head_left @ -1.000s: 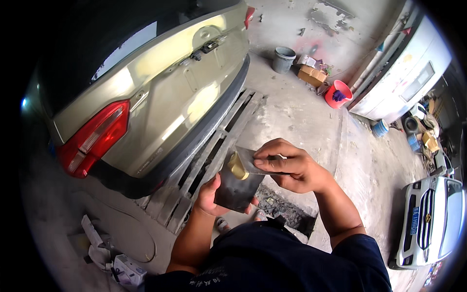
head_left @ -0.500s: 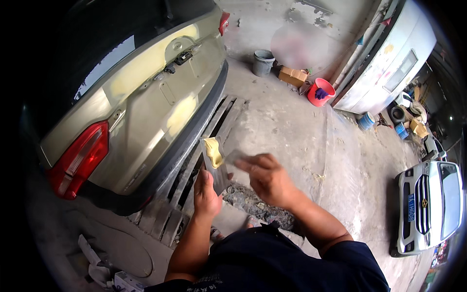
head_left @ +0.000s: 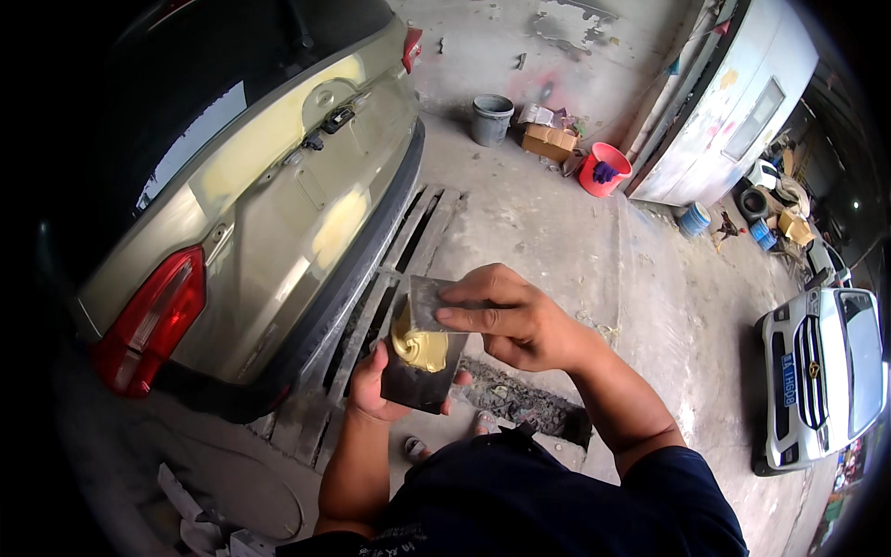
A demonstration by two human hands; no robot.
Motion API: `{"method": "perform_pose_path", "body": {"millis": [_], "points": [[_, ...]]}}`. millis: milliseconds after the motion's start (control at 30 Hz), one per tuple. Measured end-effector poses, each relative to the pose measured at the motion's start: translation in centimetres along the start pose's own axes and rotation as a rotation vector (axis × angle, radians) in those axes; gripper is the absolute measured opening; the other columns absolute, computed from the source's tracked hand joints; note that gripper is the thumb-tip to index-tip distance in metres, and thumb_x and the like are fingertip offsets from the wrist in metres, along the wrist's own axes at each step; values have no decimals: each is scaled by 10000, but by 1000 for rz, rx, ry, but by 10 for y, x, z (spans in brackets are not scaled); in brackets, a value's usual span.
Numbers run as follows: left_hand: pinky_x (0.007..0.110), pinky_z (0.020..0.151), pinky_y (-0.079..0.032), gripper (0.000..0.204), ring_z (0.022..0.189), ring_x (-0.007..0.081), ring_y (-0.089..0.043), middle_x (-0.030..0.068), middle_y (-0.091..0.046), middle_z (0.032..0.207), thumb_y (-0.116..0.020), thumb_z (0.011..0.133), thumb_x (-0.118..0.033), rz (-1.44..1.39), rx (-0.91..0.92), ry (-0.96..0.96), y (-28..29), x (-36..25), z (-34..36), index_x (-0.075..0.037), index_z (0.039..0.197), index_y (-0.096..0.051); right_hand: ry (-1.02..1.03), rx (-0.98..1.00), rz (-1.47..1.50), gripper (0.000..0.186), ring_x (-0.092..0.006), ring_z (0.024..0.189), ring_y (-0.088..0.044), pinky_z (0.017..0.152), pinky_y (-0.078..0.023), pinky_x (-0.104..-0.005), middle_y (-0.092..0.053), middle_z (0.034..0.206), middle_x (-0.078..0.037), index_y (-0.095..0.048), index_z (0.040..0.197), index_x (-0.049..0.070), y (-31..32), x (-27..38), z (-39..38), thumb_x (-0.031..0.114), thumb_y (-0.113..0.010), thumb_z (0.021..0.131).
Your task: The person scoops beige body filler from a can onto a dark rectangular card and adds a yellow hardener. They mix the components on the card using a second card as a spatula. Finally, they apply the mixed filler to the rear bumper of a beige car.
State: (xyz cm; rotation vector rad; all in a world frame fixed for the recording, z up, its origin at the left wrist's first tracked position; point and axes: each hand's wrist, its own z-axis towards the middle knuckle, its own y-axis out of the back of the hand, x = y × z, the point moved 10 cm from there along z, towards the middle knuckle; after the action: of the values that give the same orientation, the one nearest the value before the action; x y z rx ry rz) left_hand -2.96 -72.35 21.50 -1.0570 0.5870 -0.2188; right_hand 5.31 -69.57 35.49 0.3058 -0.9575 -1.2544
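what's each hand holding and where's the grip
Left hand cradles a dark metal plate with yellow putty from underneath; right hand pinches a spreader blade by its upper edge.

You are standing in a car body repair workshop. A gold car sits rear-on beside you with pale filler patches on its tailgate, over a grated floor drain in stained concrete. A white car, a detached white panel, buckets and stacked tyres line the edges.
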Motion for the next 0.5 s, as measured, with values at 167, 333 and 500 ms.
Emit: {"method": "perform_pose_path", "body": {"millis": [167,333,500], "points": [[521,813,-531,697,1231,460,-428,173,-390,1393,-458,919,-532,-4,67,-17,-16,5,4,-100,1432,-269,-54,32,-116,568,-343,1094,-526,937,-438,-407,-581,1175,-152,-638,1169,63,-2,-29,-22,-90,-532,632],[506,962,-425,792,1302,322,-390,132,-386,1408,-473,885,-597,437,-354,-327,0,-38,1,-74,1439,-253,-674,-370,916,417,-154,1022,-580,889,-462,-307,-619,1136,-86,-503,1269,3,-18,-77,-95,-12,-591,861],[360,1021,-357,802,1202,241,-470,148,-454,1341,-479,912,-549,669,-330,-505,0,-34,7,51,1401,-270,-841,-314,1180,372,-139,907,-606,798,-495,-274,-632,1028,-105,-462,1203,11,-90,-82,-91,-30,-586,855]]}}
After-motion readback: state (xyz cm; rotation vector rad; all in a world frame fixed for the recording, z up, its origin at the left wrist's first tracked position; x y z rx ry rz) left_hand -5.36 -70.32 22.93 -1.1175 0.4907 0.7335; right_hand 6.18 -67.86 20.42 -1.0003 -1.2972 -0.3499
